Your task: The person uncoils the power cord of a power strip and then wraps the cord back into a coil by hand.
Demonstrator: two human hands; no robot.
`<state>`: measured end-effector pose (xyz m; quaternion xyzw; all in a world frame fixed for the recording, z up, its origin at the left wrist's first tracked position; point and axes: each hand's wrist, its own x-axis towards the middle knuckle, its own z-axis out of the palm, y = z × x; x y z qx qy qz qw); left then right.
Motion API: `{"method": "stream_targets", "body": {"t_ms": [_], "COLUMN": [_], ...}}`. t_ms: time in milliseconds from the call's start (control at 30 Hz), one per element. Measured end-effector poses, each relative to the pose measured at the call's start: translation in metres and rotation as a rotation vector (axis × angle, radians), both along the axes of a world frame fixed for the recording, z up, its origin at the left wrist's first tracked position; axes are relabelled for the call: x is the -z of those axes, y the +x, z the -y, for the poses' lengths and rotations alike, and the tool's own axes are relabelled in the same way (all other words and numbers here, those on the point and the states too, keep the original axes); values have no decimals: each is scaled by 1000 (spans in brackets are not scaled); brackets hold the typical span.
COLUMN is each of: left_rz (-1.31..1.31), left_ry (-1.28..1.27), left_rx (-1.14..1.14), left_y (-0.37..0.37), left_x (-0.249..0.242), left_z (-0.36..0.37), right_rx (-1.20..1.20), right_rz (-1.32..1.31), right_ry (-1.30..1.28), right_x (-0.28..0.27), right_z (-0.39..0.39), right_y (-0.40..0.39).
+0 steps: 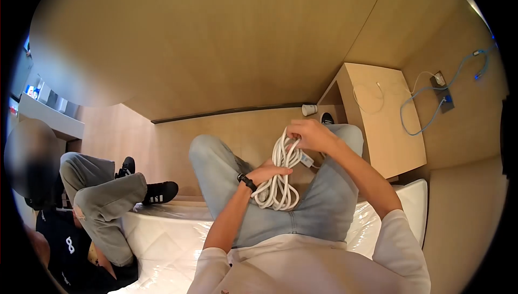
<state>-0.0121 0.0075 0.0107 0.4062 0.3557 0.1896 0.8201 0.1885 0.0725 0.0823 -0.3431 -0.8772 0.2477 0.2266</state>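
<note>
Clamping the left hand (pixel 265 173) around the coiled white cable (pixel 281 160) above the jeans (pixel 270 229), with thumb laid across the loops; gripping the upper loops with the curled right hand (pixel 312 134), just above a white tag (pixel 307 159); sitting beside a wooden worktop (pixel 396 148).

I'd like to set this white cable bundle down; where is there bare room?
The pale wooden cabinet top is bare at its end nearest the plastic-wrapped white mattress. A thin white cable and a looped blue cable crowd the rest. Pale wooden floor is bare between your denim-clad left knee and the black sneakers.
</note>
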Motion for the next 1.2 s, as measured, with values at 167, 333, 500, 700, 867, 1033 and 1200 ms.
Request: {"method": "stream_targets", "body": {"t_ms": [167, 333, 500, 700, 867, 1033, 1200], "left_rz": [120, 287, 492, 486, 597, 527, 686], "left_ry": [-27, -253, -380, -299, -294, -182, -281], "left_rx": [53, -47, -6, 33, -12, 24, -25], "left_y": [1, 3, 3, 5, 6, 10, 3], "left_x": [7, 7, 13, 15, 13, 11, -3], "left_z": [-1, 11, 20, 19, 21, 27, 21], "right_rx": [-14, 66, 83, -7, 165, 487, 774], "right_rz": [-2, -26, -208, -476, -442, -575, -756], "right_ry": [43, 76, -418, -952, -966, -680, -701], "right_x": [3, -6, 11, 21, 30, 58, 62], "right_z": [-10, -9, -8, -9, -10, 6, 26], "right_y": [2, -2, -1, 11, 38, 15, -7]}}
